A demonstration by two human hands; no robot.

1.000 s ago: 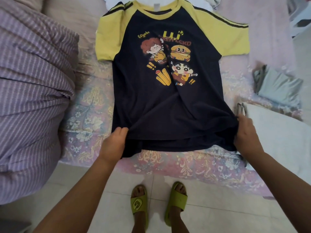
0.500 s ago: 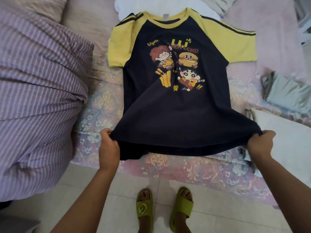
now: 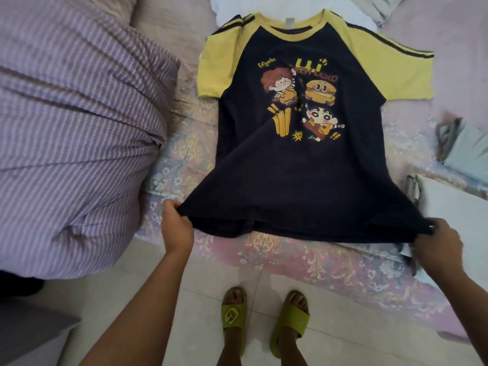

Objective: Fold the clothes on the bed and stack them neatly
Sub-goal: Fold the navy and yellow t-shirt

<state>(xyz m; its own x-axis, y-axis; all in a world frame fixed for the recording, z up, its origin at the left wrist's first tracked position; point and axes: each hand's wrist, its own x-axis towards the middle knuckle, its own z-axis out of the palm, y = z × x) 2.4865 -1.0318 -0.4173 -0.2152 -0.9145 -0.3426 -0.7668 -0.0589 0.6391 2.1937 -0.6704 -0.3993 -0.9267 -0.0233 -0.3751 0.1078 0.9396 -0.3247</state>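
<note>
A navy T-shirt point(image 3: 301, 178) with yellow sleeves and a cartoon print lies face up on the floral bed sheet point(image 3: 174, 159), collar at the far side. Its bottom hem is stretched wide and raised off the bed edge. My left hand point(image 3: 175, 228) grips the hem's left corner. My right hand point(image 3: 439, 240) grips the hem's right corner. A folded grey-green garment point(image 3: 464, 149) and a folded white garment point(image 3: 459, 215) sit at the right of the bed.
A bulky purple striped duvet point(image 3: 68, 133) fills the left side of the bed. White and grey clothes point(image 3: 264, 6) lie beyond the collar. My feet in green slippers point(image 3: 264, 318) stand on the tiled floor by the bed edge.
Both hands have moved outward along the hem and pulled it wide and taut toward me. The hem is now raised off the bed, and the view has shifted slightly.
</note>
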